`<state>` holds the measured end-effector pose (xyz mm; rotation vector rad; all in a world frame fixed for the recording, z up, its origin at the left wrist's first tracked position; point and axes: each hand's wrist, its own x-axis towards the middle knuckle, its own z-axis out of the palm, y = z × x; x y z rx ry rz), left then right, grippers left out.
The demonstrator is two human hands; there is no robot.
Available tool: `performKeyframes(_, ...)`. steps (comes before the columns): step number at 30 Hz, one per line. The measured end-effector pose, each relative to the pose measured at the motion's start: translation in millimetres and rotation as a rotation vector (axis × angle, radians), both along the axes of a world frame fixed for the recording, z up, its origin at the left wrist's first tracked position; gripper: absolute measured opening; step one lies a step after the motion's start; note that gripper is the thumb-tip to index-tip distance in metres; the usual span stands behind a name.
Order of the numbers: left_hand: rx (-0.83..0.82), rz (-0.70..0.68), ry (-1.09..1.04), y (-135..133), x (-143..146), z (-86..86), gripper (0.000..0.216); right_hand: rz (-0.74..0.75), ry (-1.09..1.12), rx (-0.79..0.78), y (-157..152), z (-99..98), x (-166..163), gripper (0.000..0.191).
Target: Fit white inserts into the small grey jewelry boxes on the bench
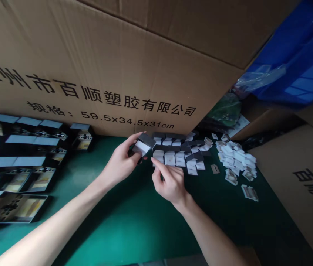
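My left hand (123,159) is closed around a small grey and white box (144,144), holding it up above the green table (134,218). Just to its right, my right hand (169,181) has its fingers curled, the thumb and forefinger pointing up toward the box. What those fingers hold, if anything, I cannot make out. Behind both hands lies a cluster of similar small grey and white boxes (177,151). Farther right is a loose heap of small white pieces (236,157).
A large printed cardboard carton (103,66) stands along the back of the table. Rows of open black boxes (20,162) fill the left side. Another cardboard carton (300,181) sits at the right, with a blue crate (300,62) and clear plastic behind it.
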<state>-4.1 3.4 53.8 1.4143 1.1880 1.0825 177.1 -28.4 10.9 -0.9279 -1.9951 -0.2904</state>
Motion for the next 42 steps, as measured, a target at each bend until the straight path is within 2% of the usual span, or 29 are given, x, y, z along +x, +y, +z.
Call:
performKeyframes(5, 0.022, -0.054, 0.070, 0, -2, -4.5, 0.066, 0.007, 0.081, -0.012, 0, -2.1, -1, 0.028)
performKeyframes(9, 0.282, -0.034, 0.250, -2, -4, -8.4, 0.066, -0.010, 0.272, 0.018, 1, -1.2, 1, 0.022)
performKeyframes(12, 0.489, -0.036, 0.407, -6, -3, -10.4, 0.066, -0.016, 0.357, 0.058, 3, 1.1, 3, 0.041)
performKeyframes(15, 0.627, -0.089, 0.516, -10, -3, -16.2, 0.070, 0.001, 0.282, 0.056, 6, 1.4, 3, 0.064)
performKeyframes(17, 0.681, -0.125, 0.574, -12, -3, -20.9, 0.073, 0.021, 0.234, 0.013, 7, -0.5, 2, 0.070)
performKeyframes(22, 0.766, -0.115, 0.667, -15, 0, -23.8, 0.071, 0.035, 0.208, -0.059, 8, -5.1, 3, 0.061)
performKeyframes(27, 0.860, 0.008, 0.682, -17, 3, -19.5, 0.056, -0.031, 0.171, 0.014, 8, -2.2, 6, 0.059)
performKeyframes(31, 0.921, 0.088, 0.695, -18, 6, -20.9, 0.047, -0.026, 0.148, -0.004, 8, -0.8, 5, 0.058)
performKeyframes(38, 0.908, 0.068, 0.700, -19, 11, -25.5, 0.040, -0.022, 0.140, -0.111, 8, -2.1, 7, 0.050)
performKeyframes(42, 0.893, 0.070, 0.689, -19, 11, -26.4, 0.040, -0.029, 0.125, -0.122, 8, -2.9, 8, 0.049)
